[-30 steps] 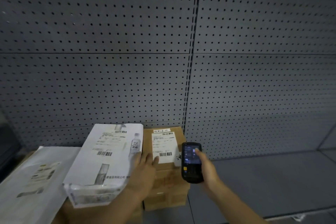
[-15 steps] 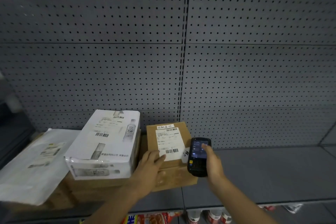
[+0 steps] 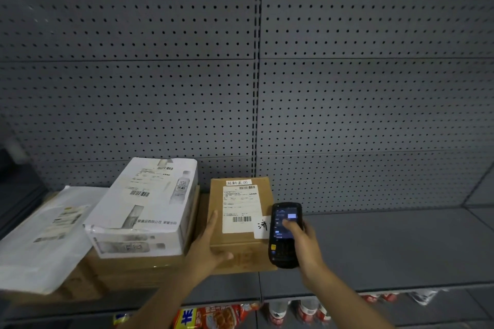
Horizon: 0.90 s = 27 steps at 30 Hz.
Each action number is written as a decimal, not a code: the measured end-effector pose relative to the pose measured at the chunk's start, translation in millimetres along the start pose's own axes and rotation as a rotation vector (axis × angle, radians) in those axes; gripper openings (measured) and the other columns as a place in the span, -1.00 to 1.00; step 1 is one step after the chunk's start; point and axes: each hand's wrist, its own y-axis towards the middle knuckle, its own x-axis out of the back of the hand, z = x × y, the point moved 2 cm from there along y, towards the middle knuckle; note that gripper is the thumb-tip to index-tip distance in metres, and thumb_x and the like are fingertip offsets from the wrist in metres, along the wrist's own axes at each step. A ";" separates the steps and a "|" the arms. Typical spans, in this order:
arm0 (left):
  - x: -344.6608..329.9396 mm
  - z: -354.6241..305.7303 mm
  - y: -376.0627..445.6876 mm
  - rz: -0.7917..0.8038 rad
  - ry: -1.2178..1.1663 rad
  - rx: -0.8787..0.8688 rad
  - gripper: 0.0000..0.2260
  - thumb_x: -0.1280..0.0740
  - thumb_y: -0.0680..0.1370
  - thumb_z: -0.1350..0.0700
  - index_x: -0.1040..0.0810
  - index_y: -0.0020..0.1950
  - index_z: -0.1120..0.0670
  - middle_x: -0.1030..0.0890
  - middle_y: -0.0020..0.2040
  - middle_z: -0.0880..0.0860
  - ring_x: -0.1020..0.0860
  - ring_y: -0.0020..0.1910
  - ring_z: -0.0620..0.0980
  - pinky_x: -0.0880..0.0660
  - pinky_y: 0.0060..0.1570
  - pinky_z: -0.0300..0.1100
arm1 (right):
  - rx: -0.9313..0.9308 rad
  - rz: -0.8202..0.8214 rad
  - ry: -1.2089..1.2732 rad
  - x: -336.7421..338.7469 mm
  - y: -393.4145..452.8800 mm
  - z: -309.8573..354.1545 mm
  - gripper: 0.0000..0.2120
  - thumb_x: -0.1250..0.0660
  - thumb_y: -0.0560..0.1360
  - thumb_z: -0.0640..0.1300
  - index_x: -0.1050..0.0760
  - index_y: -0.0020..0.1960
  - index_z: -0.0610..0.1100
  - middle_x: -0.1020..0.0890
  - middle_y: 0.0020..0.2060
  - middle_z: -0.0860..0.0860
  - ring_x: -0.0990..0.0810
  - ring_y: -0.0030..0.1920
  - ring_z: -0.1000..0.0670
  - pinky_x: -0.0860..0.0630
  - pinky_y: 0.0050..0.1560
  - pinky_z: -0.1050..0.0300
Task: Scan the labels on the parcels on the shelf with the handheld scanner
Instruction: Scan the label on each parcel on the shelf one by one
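Grey shelf (image 3: 374,248) carries our parcels at seven o'clock: bag (image 3: 40,235), white pack (image 3: 149,208), brown box (image 3: 240,222). Our left hand (image 3: 211,246) steadies the box, fingers straight. Our right hand (image 3: 304,243) grips the scanner (image 3: 284,235), thumb on screen, beside its label (image 3: 239,208). We judge scanning midway; which labels are done, we cannot tell.
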 end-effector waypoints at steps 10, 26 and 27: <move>1.5 0.1 -17.4 -0.202 0.035 -0.253 -0.06 -0.43 0.46 0.07 0.27 0.49 -0.19 -0.08 0.52 -0.10 -0.16 0.45 -0.09 -0.25 0.41 0.00 | 0.062 0.164 0.039 -5.9 -40.9 23.1 -0.46 -0.44 0.35 -0.28 -0.46 0.29 0.00 -0.67 0.08 -0.17 -0.67 0.00 -0.20 -0.62 -0.14 -0.03; 44.0 -41.9 -31.0 -0.467 0.099 -0.486 -0.14 -0.33 0.50 0.32 0.22 0.52 -0.09 0.16 0.57 -0.08 0.09 0.49 -0.19 -0.07 0.38 -0.23 | 0.015 0.578 0.006 -52.0 -123.3 56.3 -0.33 -0.45 0.22 -0.39 -0.45 0.26 0.00 -0.67 0.05 -0.20 -0.67 0.02 -0.20 -0.60 -0.17 0.01; 44.4 -40.4 -30.7 -0.468 0.104 -0.476 -0.15 -0.31 0.51 0.34 0.22 0.51 -0.08 0.16 0.57 -0.07 0.06 0.48 -0.19 -0.11 0.38 -0.23 | 0.011 0.593 0.007 -53.1 -128.3 55.8 -0.35 -0.44 0.23 -0.40 -0.46 0.25 0.00 -0.68 0.01 -0.19 -0.68 -0.02 -0.19 -0.60 -0.19 0.03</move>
